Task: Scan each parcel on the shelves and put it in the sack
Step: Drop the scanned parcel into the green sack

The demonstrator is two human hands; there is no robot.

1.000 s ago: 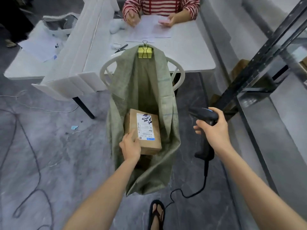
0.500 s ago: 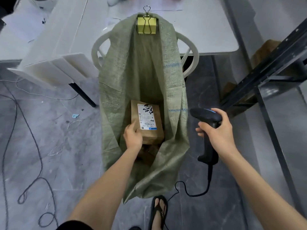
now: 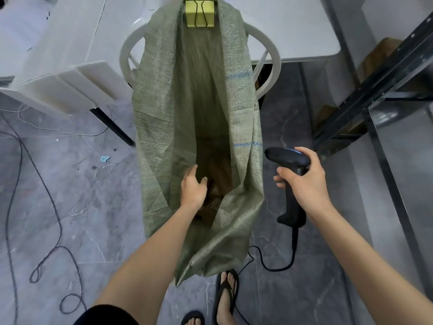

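A green woven sack hangs open from a white plastic chair, pinned at the top by a yellow binder clip. Brown cardboard parcels lie dim at the bottom of the sack. My left hand hovers inside the sack's mouth with loose fingers and holds nothing. My right hand grips the handle of a black corded barcode scanner just right of the sack.
A black metal shelf frame rises at the right with a brown box behind it. White tables stand beyond the chair. Cables trail over the grey floor at left. My sandalled feet stand below the sack.
My left hand has let go of the labelled parcel, which has dropped into the sack. The view has moved closer and tilted down. My right hand still holds the scanner.
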